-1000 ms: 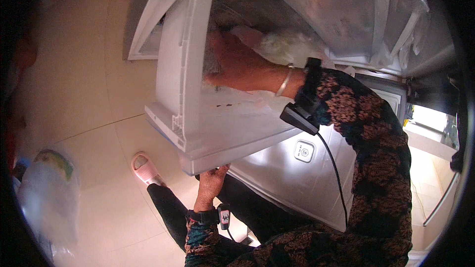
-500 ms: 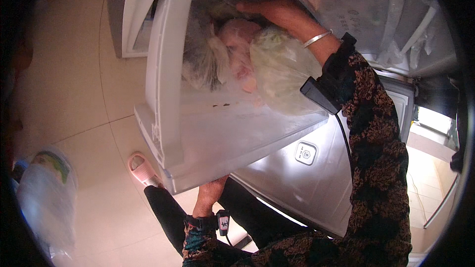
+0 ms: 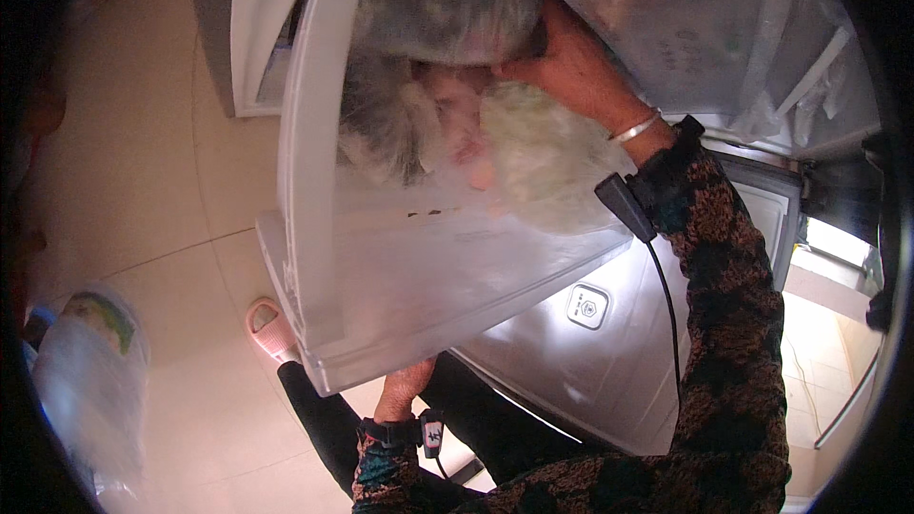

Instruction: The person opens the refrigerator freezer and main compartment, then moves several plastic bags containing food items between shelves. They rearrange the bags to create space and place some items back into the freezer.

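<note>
A clear freezer drawer (image 3: 381, 324) is pulled out and tilted in front of me. My right hand (image 3: 562, 62) reaches into its far part, thumb toward the middle, closed on a bulky grey plastic bag (image 3: 447, 5) whose contents I cannot make out. Beneath that hand lies a pale greenish bag (image 3: 547, 152), with pink meat-like food in clear wrap (image 3: 464, 124) beside it. Further left is a crumpled dark plastic bag (image 3: 386, 124). Under the drawer's near edge is my left hand (image 3: 409, 385); the drawer hides its fingers.
A white-framed drawer front (image 3: 262, 29) stands at the upper left. An open silver door panel (image 3: 543, 362) spreads below the drawer on the right. On the tiled floor (image 3: 181, 362), a filled clear plastic bag (image 3: 90, 390) lies at the left. A pink slipper (image 3: 271, 328) is near the drawer's corner.
The grey bag has come nearer and into fuller view in my right hand, covering part of the pink food. My left hand stays under the drawer's edge.
</note>
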Demonstrator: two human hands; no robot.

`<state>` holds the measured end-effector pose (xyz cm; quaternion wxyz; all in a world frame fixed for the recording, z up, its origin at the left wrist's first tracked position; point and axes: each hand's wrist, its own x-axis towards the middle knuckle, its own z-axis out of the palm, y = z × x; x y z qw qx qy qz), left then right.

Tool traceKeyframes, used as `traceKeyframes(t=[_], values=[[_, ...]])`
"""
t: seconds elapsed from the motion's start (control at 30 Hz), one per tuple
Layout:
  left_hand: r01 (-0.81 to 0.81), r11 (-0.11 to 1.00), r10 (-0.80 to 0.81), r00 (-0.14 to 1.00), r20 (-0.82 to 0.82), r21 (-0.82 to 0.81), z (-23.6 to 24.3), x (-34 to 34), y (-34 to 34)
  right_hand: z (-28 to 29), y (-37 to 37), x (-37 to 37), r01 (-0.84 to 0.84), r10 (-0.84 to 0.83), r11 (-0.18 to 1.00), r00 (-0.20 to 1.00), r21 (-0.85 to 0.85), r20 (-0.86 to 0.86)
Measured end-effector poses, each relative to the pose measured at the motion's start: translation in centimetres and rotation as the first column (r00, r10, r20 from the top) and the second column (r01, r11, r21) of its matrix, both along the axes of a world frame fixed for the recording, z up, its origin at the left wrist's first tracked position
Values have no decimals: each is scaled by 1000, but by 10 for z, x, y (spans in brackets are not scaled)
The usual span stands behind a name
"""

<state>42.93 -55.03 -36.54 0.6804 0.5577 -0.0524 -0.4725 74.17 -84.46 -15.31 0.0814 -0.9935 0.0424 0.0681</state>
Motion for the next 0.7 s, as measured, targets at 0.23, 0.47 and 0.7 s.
traceKeyframes(t=[0.23, 0.47, 0.7], values=[[-61, 997, 51, 974, -222, -39, 4, 4, -15, 27, 13, -37, -186, 167, 971, 977, -149, -133], [-19, 998, 1, 968, -250, -67, 13, 13, -18, 19, 51, -33, -84, 85, 996, 996, -23, 15], [-62, 991, 30, 965, -260, -116, 22, 22, -21, 26, 65, -10, 108, -93, 983, 990, 148, -110]])
